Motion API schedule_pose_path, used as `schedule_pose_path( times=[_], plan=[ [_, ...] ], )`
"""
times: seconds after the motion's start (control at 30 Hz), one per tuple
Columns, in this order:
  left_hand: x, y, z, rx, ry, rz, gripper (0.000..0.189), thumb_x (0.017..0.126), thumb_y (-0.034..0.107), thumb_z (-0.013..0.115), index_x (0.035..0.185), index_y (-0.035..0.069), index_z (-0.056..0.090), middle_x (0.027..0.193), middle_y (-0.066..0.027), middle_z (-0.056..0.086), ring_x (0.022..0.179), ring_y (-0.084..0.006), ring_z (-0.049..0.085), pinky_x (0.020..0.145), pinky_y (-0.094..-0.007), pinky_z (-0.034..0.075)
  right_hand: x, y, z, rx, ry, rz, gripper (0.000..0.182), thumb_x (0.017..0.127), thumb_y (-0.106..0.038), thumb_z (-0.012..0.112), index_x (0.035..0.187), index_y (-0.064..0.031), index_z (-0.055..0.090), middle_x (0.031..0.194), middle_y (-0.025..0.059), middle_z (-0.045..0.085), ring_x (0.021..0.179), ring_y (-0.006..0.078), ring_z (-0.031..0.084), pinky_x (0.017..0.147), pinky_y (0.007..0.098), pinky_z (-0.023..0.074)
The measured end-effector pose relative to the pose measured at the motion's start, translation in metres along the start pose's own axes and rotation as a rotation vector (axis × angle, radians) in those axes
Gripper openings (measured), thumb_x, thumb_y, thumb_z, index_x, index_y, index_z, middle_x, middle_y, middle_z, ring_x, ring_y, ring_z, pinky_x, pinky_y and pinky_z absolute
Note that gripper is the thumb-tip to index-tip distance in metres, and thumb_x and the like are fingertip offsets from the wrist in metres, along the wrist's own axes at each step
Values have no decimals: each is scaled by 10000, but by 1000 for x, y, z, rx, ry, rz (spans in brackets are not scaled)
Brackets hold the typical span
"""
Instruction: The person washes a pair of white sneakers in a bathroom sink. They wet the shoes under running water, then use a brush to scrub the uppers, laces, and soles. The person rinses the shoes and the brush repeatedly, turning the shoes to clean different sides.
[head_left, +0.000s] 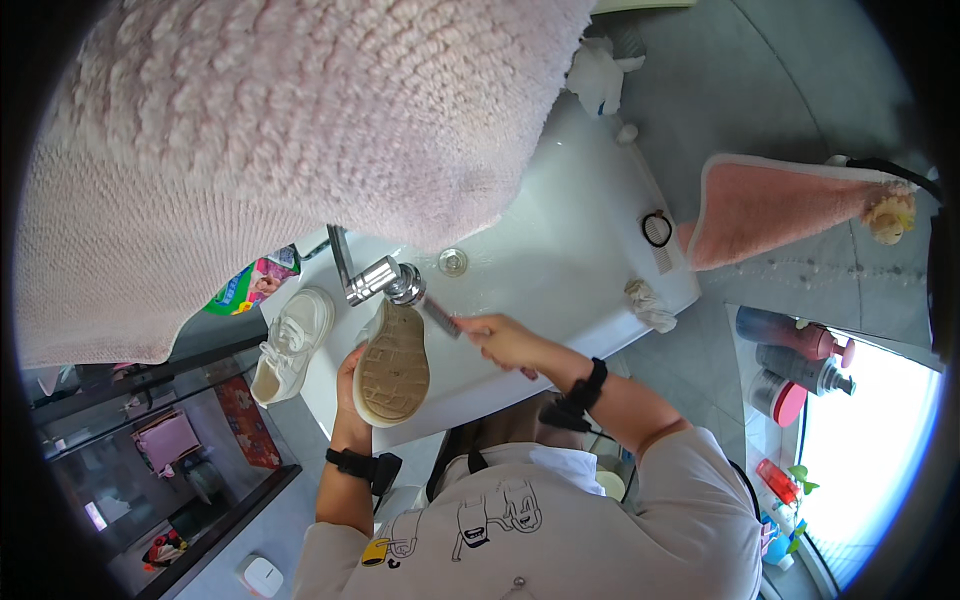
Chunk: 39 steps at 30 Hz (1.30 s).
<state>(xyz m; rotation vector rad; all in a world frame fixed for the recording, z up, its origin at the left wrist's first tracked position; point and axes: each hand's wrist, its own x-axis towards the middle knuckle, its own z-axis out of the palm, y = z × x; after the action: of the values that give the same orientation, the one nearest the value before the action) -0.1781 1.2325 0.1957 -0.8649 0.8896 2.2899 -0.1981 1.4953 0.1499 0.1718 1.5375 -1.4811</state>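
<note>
My left hand (349, 379) grips a shoe (394, 367) by its side, with the brown, dirty-looking sole turned up, over the near left part of a white washbasin (525, 300). A brush (442, 319) is in my right hand (499, 341), its bristled head just right of the sole; the two look slightly apart. Above the sole stands a chrome faucet (382, 281), and behind it is the basin's drain (452, 262). A second white lace-up shoe (292, 345) lies on the basin's left ledge. Most of the held shoe's upper is hidden.
A pink knitted towel or cloth (300, 127) hangs large across the upper left. On the basin's right ledge are a comb (661, 259), a black hair tie (657, 229) and a crumpled cloth (651, 306). A pink towel (772, 210) and several bottles (784, 330) are at the right.
</note>
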Motion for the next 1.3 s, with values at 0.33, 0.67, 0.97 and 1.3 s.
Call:
schedule_pose_path(
  times=[0.33, 0.67, 0.97, 1.3],
  plan=[
    [19, -6, -26, 17, 104, -59, 368, 842, 174, 490, 1135, -46, 530, 1033, -163, 629, 914, -266, 622, 823, -372, 500, 29, -4, 30, 148, -2, -93, 364, 953, -175, 405, 1299, -261, 481, 565, -24, 372, 396, 83, 317, 354, 244, 284],
    [19, -7, 1, -32, 134, -132, 362, 834, 147, 481, 1139, -42, 533, 1007, -168, 630, 874, -276, 627, 817, -368, 502, 16, -12, 30, 40, 40, -163, 392, 935, -170, 404, 1305, -277, 473, 513, -6, 388, 353, 111, 385, 308, 305, 341],
    [30, -1, -12, -6, 76, -109, 398, 826, 157, 519, 1169, -45, 510, 1069, -191, 603, 932, -289, 613, 846, -388, 490, 17, -4, 40, 61, 92, -150, 427, 950, -200, 406, 1356, -335, 402, 615, -12, 417, 419, 81, 367, 371, 250, 346],
    [33, -2, 2, 28, 59, -135, 401, 838, 194, 469, 1164, -34, 514, 1057, -185, 611, 925, -297, 615, 809, -384, 503, 41, 29, 47, -26, 213, -556, 412, 961, -195, 339, 1364, -259, 391, 548, 33, 411, 340, 148, 447, 291, 317, 395]
  ],
)
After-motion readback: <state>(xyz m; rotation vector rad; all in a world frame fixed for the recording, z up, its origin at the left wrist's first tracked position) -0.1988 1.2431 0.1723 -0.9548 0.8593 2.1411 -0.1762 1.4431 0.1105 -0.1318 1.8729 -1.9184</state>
